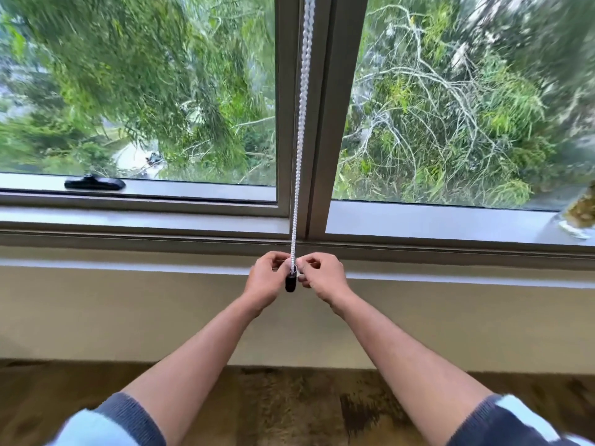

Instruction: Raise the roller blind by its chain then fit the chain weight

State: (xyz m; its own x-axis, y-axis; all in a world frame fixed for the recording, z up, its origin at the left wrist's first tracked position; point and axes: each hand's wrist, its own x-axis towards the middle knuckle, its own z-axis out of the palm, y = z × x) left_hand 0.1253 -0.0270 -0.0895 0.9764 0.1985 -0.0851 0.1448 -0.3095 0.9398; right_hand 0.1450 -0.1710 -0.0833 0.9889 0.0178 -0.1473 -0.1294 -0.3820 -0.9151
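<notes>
A white bead chain [301, 130] hangs straight down in front of the window's centre post. At its bottom loop sits a small dark chain weight [290, 283]. My left hand [267, 280] pinches the chain and weight from the left. My right hand [322, 278] pinches them from the right, fingertips meeting at the top of the weight. The blind itself is out of view above.
The grey window frame and sill [418, 220] run across just behind the hands. A black window handle [94, 183] lies on the left sill. A glass object with yellowish contents [581, 217] stands at the far right of the sill. Below are a cream wall and brown floor.
</notes>
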